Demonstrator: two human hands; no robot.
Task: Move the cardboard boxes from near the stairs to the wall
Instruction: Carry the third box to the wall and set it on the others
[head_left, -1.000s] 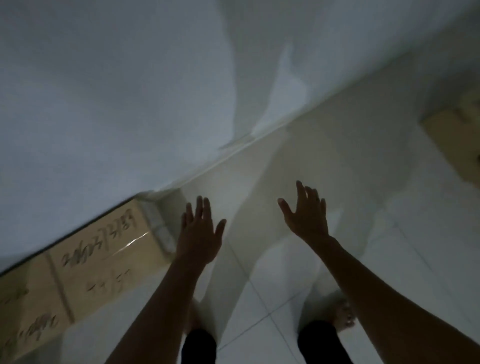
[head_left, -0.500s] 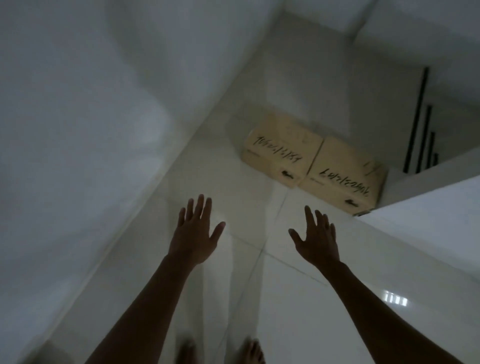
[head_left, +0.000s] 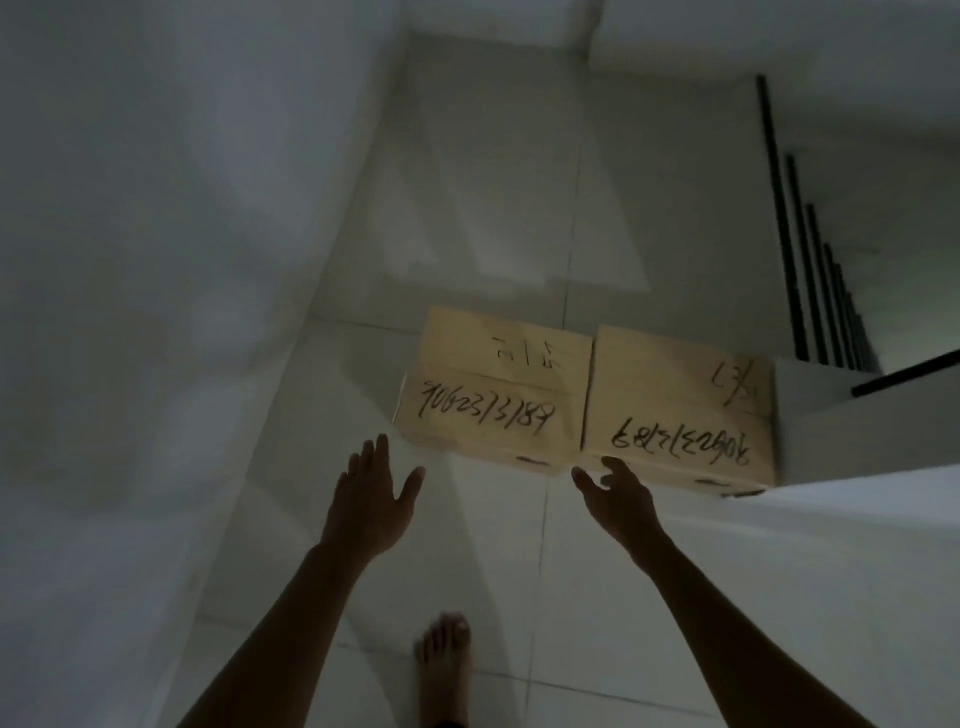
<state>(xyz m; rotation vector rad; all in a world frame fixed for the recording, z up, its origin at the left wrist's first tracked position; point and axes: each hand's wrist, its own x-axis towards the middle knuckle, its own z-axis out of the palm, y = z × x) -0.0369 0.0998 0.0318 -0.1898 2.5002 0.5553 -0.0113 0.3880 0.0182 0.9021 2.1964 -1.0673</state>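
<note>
White painted wall (head_left: 130, 260), plain and dim, fills the left side and runs down to the floor. Pale glossy square-tiled floor (head_left: 467, 208) stretches from the wall to the stair edge, with thin dark grout lines.

Left hand (head_left: 371, 499): bare, raised above the floor, palm down, fingers spread and thumb out; grip released, holding nothing. It hovers just short of the near left corner of the left box, not touching it.

Bare foot (head_left: 444, 670), toes forward, rests on the tiles low in the view between the two forearms.

Left tan cardboard box (head_left: 493, 384): rectangular, closed, flat on the floor, black handwritten digits along its near top flap and small marks on the far flap. Its right side lies against the next box.

Right hand (head_left: 615, 501): bare, fingers loosely parted; grip released, empty, at the near edge where the two boxes meet. Contact cannot be told.

Right tan cardboard box (head_left: 680, 410): same kind, black handwritten digits upside down, sitting beside the white stair ledge (head_left: 841, 426).

Black metal stair railing bars (head_left: 800, 270) stand at far right.
</note>
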